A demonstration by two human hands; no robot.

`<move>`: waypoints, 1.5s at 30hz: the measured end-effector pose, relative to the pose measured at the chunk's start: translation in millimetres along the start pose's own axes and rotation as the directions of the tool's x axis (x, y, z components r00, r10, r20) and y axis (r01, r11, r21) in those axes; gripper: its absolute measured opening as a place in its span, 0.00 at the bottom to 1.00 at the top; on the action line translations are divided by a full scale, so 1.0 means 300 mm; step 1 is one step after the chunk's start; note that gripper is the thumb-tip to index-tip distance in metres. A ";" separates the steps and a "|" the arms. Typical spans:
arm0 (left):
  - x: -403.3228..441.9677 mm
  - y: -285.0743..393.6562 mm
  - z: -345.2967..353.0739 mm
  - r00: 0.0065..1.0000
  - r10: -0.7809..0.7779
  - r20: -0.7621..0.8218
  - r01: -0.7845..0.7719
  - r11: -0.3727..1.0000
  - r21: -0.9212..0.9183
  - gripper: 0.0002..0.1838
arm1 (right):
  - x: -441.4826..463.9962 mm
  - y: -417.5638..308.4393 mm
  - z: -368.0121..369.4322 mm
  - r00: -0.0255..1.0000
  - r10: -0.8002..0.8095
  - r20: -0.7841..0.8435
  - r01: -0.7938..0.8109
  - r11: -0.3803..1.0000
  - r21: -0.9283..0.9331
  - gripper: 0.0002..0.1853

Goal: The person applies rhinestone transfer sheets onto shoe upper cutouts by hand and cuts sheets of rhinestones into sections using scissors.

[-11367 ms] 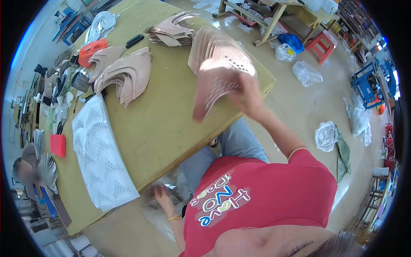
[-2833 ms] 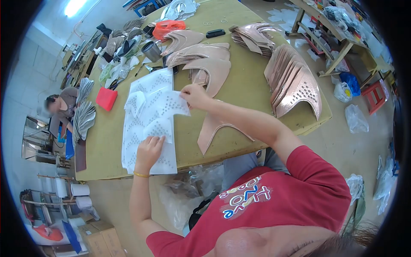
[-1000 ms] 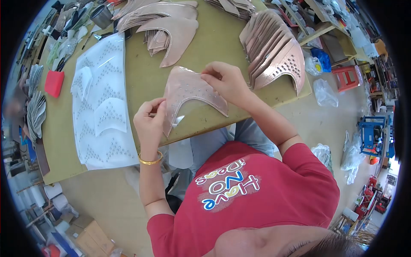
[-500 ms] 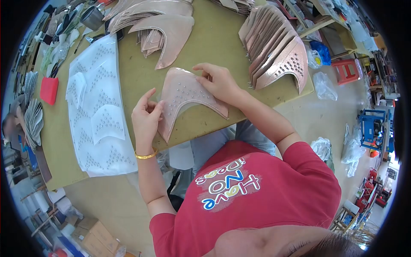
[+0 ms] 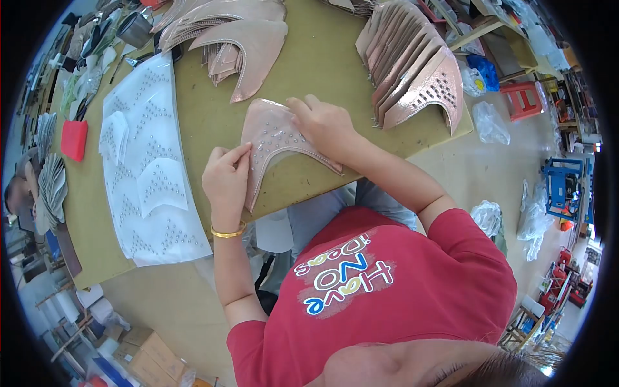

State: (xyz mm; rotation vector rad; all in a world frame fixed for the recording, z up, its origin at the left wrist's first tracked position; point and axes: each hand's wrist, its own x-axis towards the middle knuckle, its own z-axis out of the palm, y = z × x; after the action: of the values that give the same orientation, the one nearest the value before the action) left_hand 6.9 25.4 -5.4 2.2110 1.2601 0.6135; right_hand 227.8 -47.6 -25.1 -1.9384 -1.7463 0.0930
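Observation:
A curved rose-gold piece (image 5: 274, 132) with small studs and a clear film over it lies at the table's front edge. My left hand (image 5: 225, 174) pinches its left side between thumb and fingers. My right hand (image 5: 322, 126) rests on its upper right part, fingers together and pressed onto the surface. To the left lies a white sheet (image 5: 145, 226) bearing groups of studs, with smaller cut pieces on top. Behind is a pile of plain rose-gold pieces (image 5: 264, 55). On the right, a fanned stack of studded rose-gold pieces (image 5: 412, 77) stands at the table's corner.
The yellowish table (image 5: 316, 51) has a red pouch (image 5: 74, 140) and a metal cup (image 5: 134, 29) on its left. Another person (image 5: 19, 190) is at the far left edge. Plastic bags (image 5: 490, 122) and a red stool (image 5: 523, 101) are on the floor at right.
The film with studs has come from the white sheet onto the rose-gold piece. Since half a second ago, my left fingers have closed at its side and my right hand has flattened onto it.

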 end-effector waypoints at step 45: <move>0.093 0.042 0.014 0.896 -0.283 0.341 0.443 0.527 -0.725 0.09 | -0.245 0.048 -0.149 0.986 -0.165 0.017 0.162 0.941 -0.298 0.29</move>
State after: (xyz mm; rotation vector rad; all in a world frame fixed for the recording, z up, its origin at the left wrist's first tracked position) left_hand 30.6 43.6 3.1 1.1682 1.0164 0.6139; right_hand 246.1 -132.2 -13.8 -1.9814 -2.0031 -0.2521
